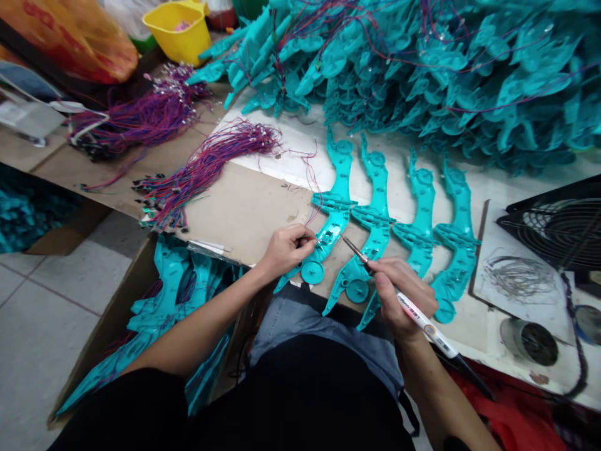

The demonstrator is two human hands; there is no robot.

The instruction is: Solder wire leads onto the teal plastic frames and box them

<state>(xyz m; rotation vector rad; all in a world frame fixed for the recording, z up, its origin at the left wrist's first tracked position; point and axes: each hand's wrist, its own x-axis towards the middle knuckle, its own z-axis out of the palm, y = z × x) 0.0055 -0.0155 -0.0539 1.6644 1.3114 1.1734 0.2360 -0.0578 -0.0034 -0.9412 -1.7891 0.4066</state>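
Observation:
My right hand is closed around the white handle of a soldering iron. The iron's tip points up and left, close to the lower section of the leftmost teal plastic part. My left hand pinches at that same section from the left; what its fingertips hold is too small to make out. Thin red and purple wires run over this part near my left fingers. Beside it, to the right, more teal parts of the same shape lie in a row, each with a round disc at its lower end.
A large heap of teal parts fills the back. Wire bundles lie at left, near a yellow tub. On the right are a black fan, coiled solder wire and a small round container. A box of teal parts stands below the table edge.

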